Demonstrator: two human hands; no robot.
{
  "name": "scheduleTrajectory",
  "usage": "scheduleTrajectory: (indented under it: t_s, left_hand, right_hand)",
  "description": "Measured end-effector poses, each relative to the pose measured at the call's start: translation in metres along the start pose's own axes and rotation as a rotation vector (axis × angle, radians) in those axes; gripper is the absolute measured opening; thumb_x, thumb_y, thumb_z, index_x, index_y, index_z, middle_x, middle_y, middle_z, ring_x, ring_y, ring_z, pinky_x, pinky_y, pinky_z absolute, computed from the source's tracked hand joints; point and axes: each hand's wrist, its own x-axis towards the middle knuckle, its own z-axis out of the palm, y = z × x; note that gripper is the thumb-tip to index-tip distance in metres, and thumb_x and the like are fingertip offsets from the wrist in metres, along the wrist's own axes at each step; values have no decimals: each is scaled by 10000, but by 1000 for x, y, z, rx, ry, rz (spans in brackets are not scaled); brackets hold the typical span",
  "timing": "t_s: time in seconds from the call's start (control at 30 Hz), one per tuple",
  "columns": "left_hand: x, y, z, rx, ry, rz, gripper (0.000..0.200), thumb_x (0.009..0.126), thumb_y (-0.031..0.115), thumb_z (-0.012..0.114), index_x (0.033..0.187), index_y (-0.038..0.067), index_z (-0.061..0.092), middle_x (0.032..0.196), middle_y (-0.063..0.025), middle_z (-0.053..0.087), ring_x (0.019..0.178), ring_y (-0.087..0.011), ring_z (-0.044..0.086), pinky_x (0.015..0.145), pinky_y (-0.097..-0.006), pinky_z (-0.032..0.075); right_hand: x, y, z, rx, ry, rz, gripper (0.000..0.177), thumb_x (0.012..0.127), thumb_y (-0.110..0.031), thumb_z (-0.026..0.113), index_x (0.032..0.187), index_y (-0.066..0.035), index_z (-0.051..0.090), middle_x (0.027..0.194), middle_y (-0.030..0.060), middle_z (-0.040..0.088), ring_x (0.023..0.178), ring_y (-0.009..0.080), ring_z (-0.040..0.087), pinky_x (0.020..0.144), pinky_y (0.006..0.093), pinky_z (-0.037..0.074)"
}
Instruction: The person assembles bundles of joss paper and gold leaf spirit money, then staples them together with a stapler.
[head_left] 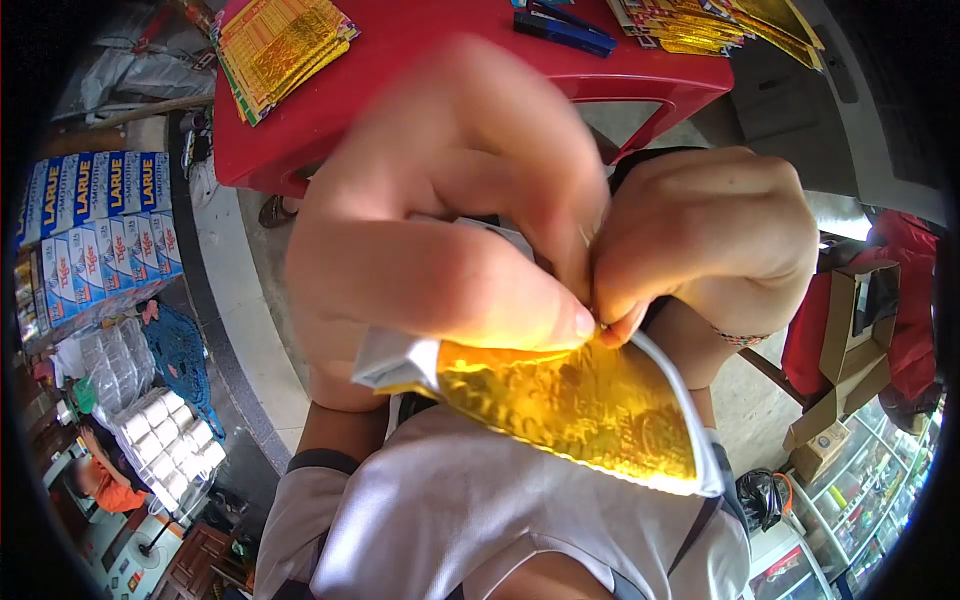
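A sheet of gold foil paper [570, 410] with white edges is held up close in front of my chest, bent and folded, with a raised pattern on its shiny face. My left hand [440, 230], large and slightly blurred, pinches its upper edge between thumb and bent fingers. Right beside it, my right hand [715, 230] is closed, its thumb and fingertip pinching the same edge near the middle. The fingertips of both hands nearly meet there. Part of the paper behind my left hand is hidden.
On the red table [420, 30] lie a stack of gold-printed papers [280, 45], a dark blue stapler-like object [565, 32] and more gold papers [700, 25]. Beer cartons [105, 230] stand left, with packed white rolls [170, 440] nearby. Right are an open cardboard box [850, 340] and a glass case [870, 490].
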Motion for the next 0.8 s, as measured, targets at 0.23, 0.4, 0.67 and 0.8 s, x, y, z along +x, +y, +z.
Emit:
scheduleTrajectory:
  t_s: [0.23, 0.4, 0.67, 0.8]
  left_hand:
    - [12, -14, -1, 63, -57, 91, 258, 734, -129, 630, 916, 21, 526, 985, -177, 346, 670, -246, 653, 657, -295, 561]
    - [4, -8, 9, -91, 137, -73, 265, 725, -125, 624, 913, 24, 511, 945, -210, 415, 689, -265, 653, 664, -317, 560]
    - [-10, 9, 22, -332, 429, -337, 277, 710, -118, 614, 909, 27, 486, 882, -263, 525, 719, -296, 655, 677, -353, 558]
    - [-14, 17, 12, -302, 462, -404, 283, 695, -115, 619, 902, 26, 488, 938, -244, 499, 709, -312, 643, 636, -362, 550]
  right_hand:
    - [1, 3, -7, -66, -123, -29, 99, 574, -66, 632, 617, 21, 647, 552, 101, 585, 465, 193, 575, 425, 241, 426]
    - [1, 8, -12, -75, -207, -73, 116, 611, -64, 628, 666, 30, 666, 580, 101, 596, 483, 201, 583, 439, 250, 434]
    - [8, 7, -18, -5, -284, -99, 80, 696, -1, 618, 718, 61, 664, 632, 124, 628, 536, 223, 620, 490, 282, 497]
    - [2, 13, -22, 99, -137, -65, 75, 772, 17, 604, 727, 63, 642, 658, 145, 647, 563, 235, 642, 528, 302, 539]
